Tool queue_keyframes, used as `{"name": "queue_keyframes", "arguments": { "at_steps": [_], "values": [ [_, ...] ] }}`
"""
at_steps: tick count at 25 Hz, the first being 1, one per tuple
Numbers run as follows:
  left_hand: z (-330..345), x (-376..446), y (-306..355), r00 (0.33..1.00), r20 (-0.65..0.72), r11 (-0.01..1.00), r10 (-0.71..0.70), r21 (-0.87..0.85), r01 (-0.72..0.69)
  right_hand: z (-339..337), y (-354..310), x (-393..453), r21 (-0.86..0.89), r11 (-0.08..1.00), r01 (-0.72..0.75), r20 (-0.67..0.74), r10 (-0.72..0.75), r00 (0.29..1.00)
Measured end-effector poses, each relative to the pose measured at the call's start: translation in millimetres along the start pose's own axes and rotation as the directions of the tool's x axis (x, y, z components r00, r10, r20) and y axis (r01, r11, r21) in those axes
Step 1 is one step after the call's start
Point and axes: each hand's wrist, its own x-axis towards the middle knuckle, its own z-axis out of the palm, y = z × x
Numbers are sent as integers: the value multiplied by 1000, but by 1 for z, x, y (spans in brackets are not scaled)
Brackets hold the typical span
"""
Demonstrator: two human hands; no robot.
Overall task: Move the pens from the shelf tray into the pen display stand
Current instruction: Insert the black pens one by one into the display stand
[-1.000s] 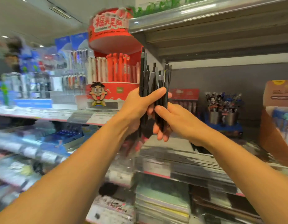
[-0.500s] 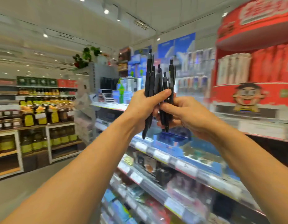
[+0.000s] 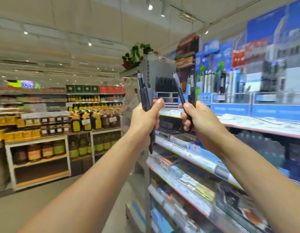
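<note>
Pens fill both my raised fists: my left hand (image 3: 145,121) grips a thick upright bunch (image 3: 144,96), my right hand (image 3: 199,120) a few splayed ones (image 3: 186,94). Shelves (image 3: 246,122) run alongside on the right; a bottle rack (image 3: 53,132) stands far left.

Open air is seen between the left hand (image 3: 146,120) and the right hand (image 3: 199,120), which are held apart, each gripping dark pens. To the left, the aisle floor (image 3: 36,204) lies unobstructed as far as the bottle shelves (image 3: 50,132). To the right, passage is blocked by the stationery shelving (image 3: 204,163), whose edges project below both forearms.
</note>
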Motion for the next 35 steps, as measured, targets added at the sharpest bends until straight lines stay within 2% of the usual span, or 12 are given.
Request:
{"name": "queue_keyframes", "arguments": {
  "at_steps": [3, 7, 11, 13, 15, 20, 22, 24, 30, 32, 35],
  "values": [
    [-29, 67, -41, 1000, -19, 1000, -1, 11, 1, 30, 45, 72, 93, 996, -15, 0, 15, 1000],
    [-51, 171, -82, 999, -35, 992, 12, 127, -7, 66, 96, 167, 203, 975, -90, 67, 78, 995],
    [-61, 264, -119, 997, 68, 989, 21, 144, -31, 95, 132, 242, 123, 986, -109, 183, 85, 979],
    [-62, 302, -138, 990, 139, 989, 20, 140, -39, 103, 143, 272, 62, 993, -98, 186, 85, 979],
    [-63, 340, -157, 971, 239, 999, -4, 49, -9, 109, 152, 301, -11, 996, -83, 176, 84, 981],
    [-69, 436, -205, 893, 450, 989, -1, -129, 66, 127, 180, 367, -98, 992, -78, 73, 85, 994],
    [-69, 476, -221, 855, 517, 959, -30, -225, 170, 138, 187, 391, -130, 987, -92, 25, 96, 995],
    [-66, 507, -232, 827, 561, 931, -23, -290, 223, 143, 193, 408, -189, 975, -116, -84, 102, 991],
    [-48, 549, -251, 824, 564, 920, 64, -354, 171, 140, 194, 441, -257, 951, -169, -292, 91, 952],
    [-47, 553, -253, 802, 591, 919, 84, -356, 167, 137, 192, 444, -367, 913, -176, -354, 37, 934],
    [-47, 557, -253, 798, 598, 921, 70, -345, 179, 128, 184, 451, -577, 794, -193, -419, -84, 904]
  ]
}}
